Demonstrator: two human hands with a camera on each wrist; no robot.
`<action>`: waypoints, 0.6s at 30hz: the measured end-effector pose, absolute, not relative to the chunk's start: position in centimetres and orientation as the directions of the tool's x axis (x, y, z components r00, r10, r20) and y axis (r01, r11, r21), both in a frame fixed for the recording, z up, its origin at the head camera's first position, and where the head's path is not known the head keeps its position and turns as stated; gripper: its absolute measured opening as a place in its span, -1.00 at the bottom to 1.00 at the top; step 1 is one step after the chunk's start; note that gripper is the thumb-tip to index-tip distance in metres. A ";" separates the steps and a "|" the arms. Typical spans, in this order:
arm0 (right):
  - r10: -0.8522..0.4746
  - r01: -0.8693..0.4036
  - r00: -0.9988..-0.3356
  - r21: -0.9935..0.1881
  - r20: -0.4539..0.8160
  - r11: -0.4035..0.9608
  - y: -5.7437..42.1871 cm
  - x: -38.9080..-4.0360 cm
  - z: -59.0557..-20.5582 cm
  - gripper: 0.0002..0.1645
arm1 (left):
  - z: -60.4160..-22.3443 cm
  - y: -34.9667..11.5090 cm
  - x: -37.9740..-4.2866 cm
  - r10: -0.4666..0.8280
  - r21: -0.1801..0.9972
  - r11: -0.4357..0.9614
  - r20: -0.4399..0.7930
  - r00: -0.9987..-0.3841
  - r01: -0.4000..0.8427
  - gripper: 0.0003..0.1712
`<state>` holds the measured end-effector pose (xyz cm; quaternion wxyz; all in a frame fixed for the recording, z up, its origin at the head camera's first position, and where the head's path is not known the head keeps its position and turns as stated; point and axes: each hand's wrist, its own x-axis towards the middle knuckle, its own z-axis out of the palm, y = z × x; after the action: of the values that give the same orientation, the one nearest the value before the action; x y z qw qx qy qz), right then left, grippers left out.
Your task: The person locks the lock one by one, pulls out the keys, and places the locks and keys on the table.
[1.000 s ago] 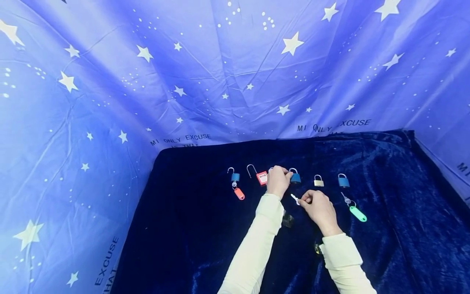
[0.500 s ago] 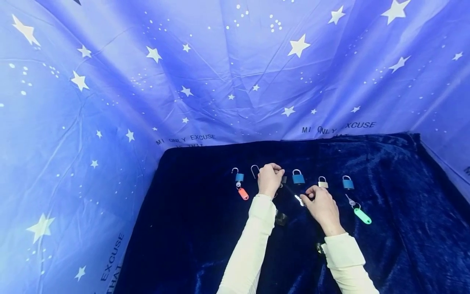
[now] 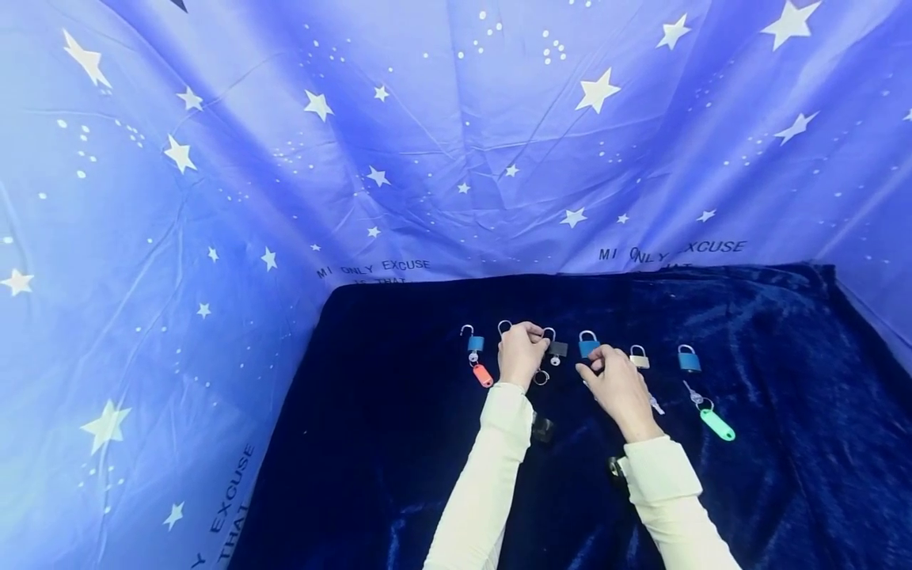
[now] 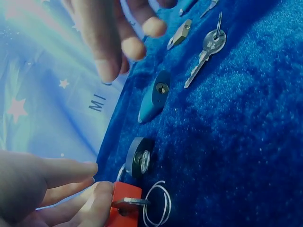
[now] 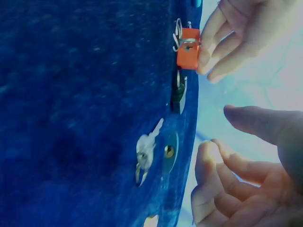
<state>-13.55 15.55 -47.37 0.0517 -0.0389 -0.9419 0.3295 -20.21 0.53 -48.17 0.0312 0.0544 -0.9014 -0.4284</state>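
My left hand (image 3: 522,353) holds the red padlock (image 5: 188,54) by its side, fingertips bent against the body. A key (image 4: 130,202) with a split ring (image 4: 165,204) stands in its keyhole. Just right of it lies a black padlock (image 3: 559,348) with a key (image 3: 556,361) in it. My right hand (image 3: 621,386) hovers by a blue padlock (image 3: 587,347), thumb and fingers apart, holding nothing. Below that lock a loose key (image 5: 146,150) lies on the blanket, apart from the keyhole and hidden by the hand in the head view.
To the left is an unlocked blue padlock (image 3: 475,343) with a red tag (image 3: 483,375). A brass padlock (image 3: 640,362), another key (image 3: 656,405), another blue padlock (image 3: 689,362) and a green-tagged key (image 3: 716,424) lie rightward. A starry curtain (image 3: 456,142) borders the dark blue blanket (image 3: 399,475).
My left hand has shifted left from beside the black padlock to the red one. My right hand has let go of the key it pinched and moved up toward the blue padlock.
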 end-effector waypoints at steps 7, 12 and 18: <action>0.042 -0.014 -0.997 -0.643 0.071 0.766 14.7 -14.9 -47.6 -0.60 | -48.4 0.5 -20.3 -0.102 0.733 0.678 0.025 -0.994 -0.051 -0.80; 0.017 0.003 -1.000 -0.639 0.016 0.769 14.2 -15.6 -47.9 -0.59 | -48.4 0.7 -20.4 -0.079 0.667 0.744 0.015 -0.997 -0.049 -0.77; -0.007 0.019 -0.999 -0.610 -0.041 0.792 13.7 -16.3 -48.5 -0.58 | -48.5 1.2 -20.7 -0.037 0.513 0.858 0.001 -0.999 -0.032 -0.82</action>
<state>-16.31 13.67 -48.54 -0.0203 -0.0032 -0.9464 0.3224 -20.69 1.18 -48.45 0.0054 0.0179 -0.9638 -0.2658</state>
